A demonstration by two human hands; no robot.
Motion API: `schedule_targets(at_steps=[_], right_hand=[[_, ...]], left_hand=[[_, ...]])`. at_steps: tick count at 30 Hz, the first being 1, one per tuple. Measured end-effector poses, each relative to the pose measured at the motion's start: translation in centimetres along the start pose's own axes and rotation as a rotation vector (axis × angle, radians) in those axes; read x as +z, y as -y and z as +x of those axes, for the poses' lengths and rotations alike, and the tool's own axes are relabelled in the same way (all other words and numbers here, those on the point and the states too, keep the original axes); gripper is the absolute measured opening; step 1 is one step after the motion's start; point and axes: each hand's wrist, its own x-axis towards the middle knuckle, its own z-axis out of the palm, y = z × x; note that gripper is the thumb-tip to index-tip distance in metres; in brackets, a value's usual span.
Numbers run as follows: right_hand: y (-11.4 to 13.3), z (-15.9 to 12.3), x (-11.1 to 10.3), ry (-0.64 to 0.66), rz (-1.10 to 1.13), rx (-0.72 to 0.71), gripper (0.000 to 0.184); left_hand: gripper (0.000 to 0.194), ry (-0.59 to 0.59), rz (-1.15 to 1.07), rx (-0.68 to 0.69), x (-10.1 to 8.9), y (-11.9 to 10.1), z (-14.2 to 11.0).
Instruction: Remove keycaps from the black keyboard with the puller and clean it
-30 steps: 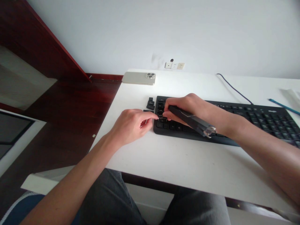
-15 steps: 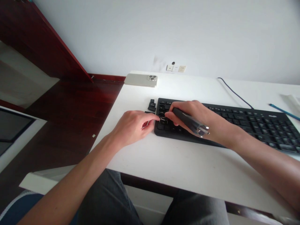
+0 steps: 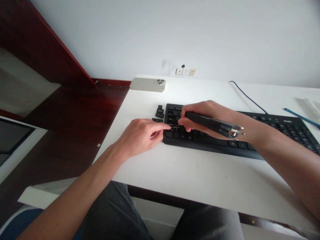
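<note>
My right hand (image 3: 208, 115) is closed round the dark handle of a keycap puller (image 3: 212, 125). Metal prongs stick out from the handle's back end, towards my right wrist. At the other end, thin wires reach down over the left keys of a black keyboard (image 3: 212, 146). My left hand (image 3: 142, 133) rests at the keyboard's left edge, its index finger stretched out to the wire tips and its thumb lower and apart. Just what the wires grip is too small to make out. Several loose black keycaps (image 3: 159, 114) lie beside the keyboard's upper left side.
A phone (image 3: 147, 84) lies face down at the back left of the white table (image 3: 200, 180). The keyboard's cable (image 3: 247, 96) runs behind it. A blue stick-like thing (image 3: 300, 116) lies at the right. Wall sockets (image 3: 185, 71) sit above the table's back edge.
My right hand has shifted a little to the right, and the puller's handle now lies flatter, its back end farther right and higher. My left hand stays by the wire tips.
</note>
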Motion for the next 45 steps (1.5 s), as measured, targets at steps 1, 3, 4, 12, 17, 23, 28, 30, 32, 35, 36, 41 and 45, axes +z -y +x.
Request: schedule_targets(at_steps=[1,3,4,12,17,23,28,30,32,35,36,41,45], right_hand=[[-0.2,0.0,0.1,0.006,0.001,-0.006,0.016],[-0.5,0.1,0.3,0.007,-0.002,-0.011,0.016],[-0.6,0.2,0.4,0.003,-0.004,-0.012,0.017],[-0.8,0.3,0.7,-0.003,0.009,-0.023,0.014],[-0.8,0.2,0.7,0.001,0.029,-0.043,0.008],[-0.6,0.1,1.0,-0.032,0.013,-0.036,0.006],[-0.8,0.2,0.9,-0.029,0.034,-0.053,0.009],[-1.0,0.3,0.9,-0.05,0.032,-0.065,0.01],[-1.2,0.3,1.1,-0.065,0.029,-0.077,0.01],[-1.4,0.4,1.3,-0.075,0.022,-0.086,0.009],[-1.5,0.4,1.3,-0.077,0.02,-0.087,0.008],[-1.4,0.5,1.4,-0.077,0.008,-0.08,0.01],[-1.2,0.4,1.2,-0.066,0.004,-0.061,0.011]], left_hand=[[0.031,0.006,0.004,0.004,0.0,0.0,0.0],[0.03,0.013,0.011,0.01,0.1,0.0,0.0],[0.03,0.015,0.013,0.011,0.1,0.0,0.0],[0.029,0.05,-0.037,-0.013,-0.1,-0.2,0.1],[0.029,-0.004,-0.01,-0.073,-0.3,-0.3,0.1],[0.03,-0.012,0.007,-0.055,-0.2,-0.1,0.1],[0.031,-0.006,0.014,-0.06,-0.2,-0.2,0.1],[0.032,-0.009,0.02,-0.061,-0.2,-0.3,0.1],[0.033,-0.012,0.024,-0.055,-0.2,-0.2,0.1],[0.032,-0.016,0.016,-0.037,0.0,-0.1,0.1],[0.033,-0.015,0.012,-0.033,0.0,0.0,0.0],[0.032,-0.001,0.003,-0.005,0.1,0.2,0.0],[0.03,0.022,-0.01,0.008,0.0,0.1,0.1]])
